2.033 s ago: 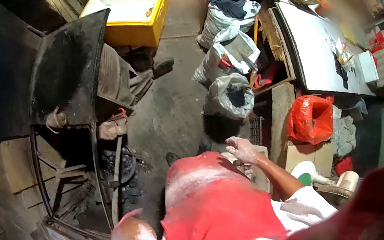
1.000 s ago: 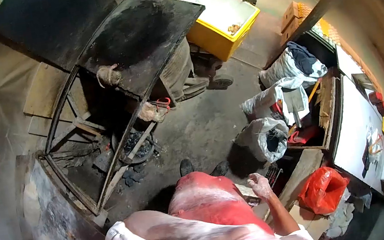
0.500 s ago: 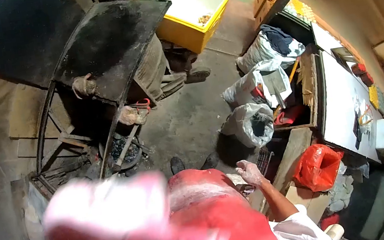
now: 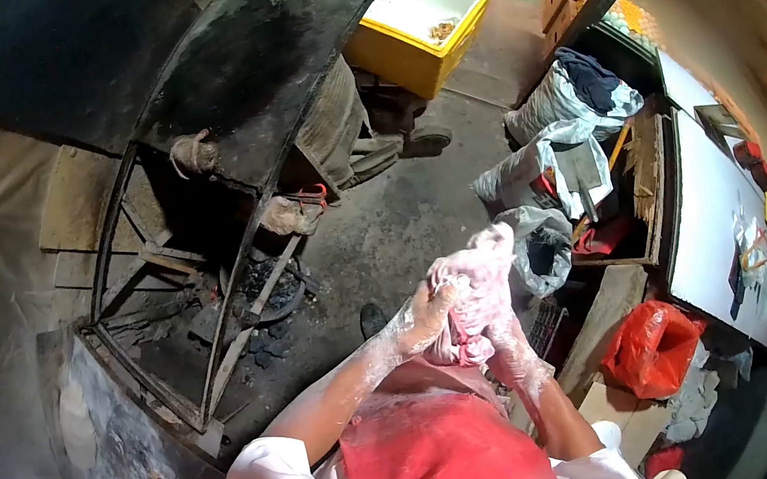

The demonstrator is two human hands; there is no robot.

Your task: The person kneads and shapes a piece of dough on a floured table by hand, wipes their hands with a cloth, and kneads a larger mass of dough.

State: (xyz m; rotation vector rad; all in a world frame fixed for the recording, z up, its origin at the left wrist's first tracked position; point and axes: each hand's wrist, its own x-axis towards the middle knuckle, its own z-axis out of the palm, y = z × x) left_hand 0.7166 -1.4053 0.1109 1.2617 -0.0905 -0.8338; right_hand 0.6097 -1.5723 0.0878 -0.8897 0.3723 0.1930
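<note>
Two hands (image 4: 429, 315) are on a bunched-up pink cloth (image 4: 475, 287).
The left hand grips its side with bent fingers; the right hand (image 4: 514, 352) touches its lower part, but I cannot tell how its fingers sit. The cloth is up above the red apron (image 4: 440, 453).

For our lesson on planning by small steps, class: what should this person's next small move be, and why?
Probably ease the left hand slightly outward to open the cloth: it looks bunched, with the left hand's fingers on one side and the right hand against the other. The right fingers are hard to make out, so go gently.
</note>
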